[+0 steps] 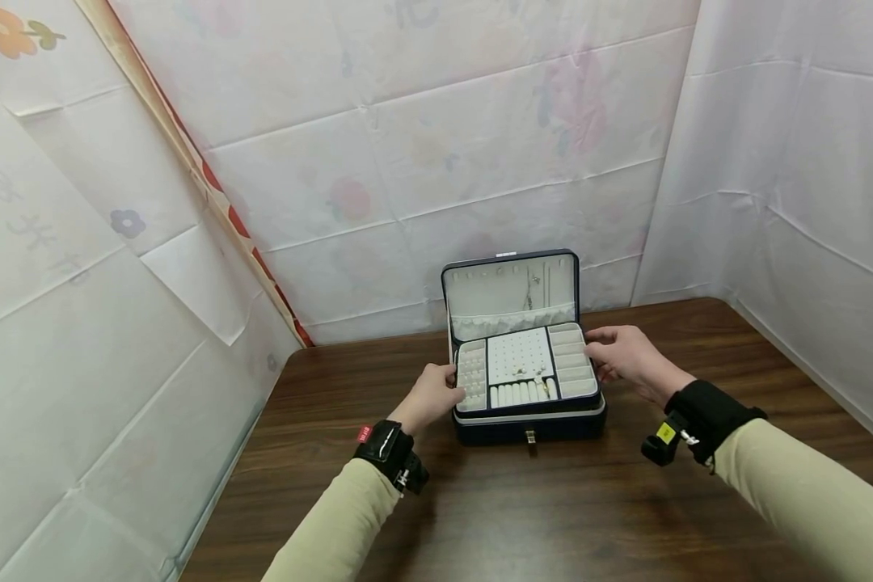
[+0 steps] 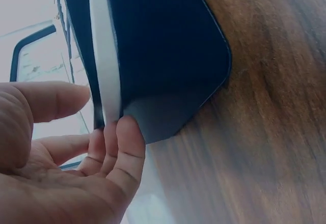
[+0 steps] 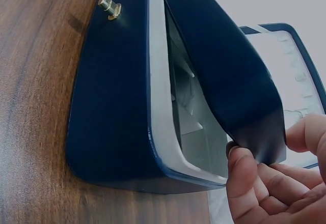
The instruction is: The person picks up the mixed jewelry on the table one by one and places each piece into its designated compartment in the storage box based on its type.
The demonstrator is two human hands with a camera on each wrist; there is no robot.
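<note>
**Lifting Tray From Jewellery Box: Two-Hand Grip**

Holding one upper tray (image 1: 525,368) at both short ends, raised slightly off one navy jewellery box (image 1: 529,424). Positioned near the far middle of one wooden table (image 1: 538,509), lid (image 1: 511,293) standing open and upright on the far side. One brass clasp stud (image 3: 110,6) fitted to the near face of the box base.

Grip, left hand (image 1: 432,396): fingers curled under the left end of the tray, thumb apart above the rim, seen clearly from the left wrist (image 2: 76,152). Grip, right hand (image 1: 626,356): fingertips hooked beneath the right end of the tray, thumb on the upper edge, confirmed from the right wrist (image 3: 265,183). Both holds partly closed, not clenched.

Tray layout, counted from the head view: one central perforated panel, one row of ring rolls along the near edge, one column of small cells on the left, one column of wider slots on the right. Small gold items lying by the ring rolls; type not distinguishable.

Lower compartment visible only through the gap on the right side; dividers present, contents hard to make out. Lid hooks and hanging chains too small to count.
</note>
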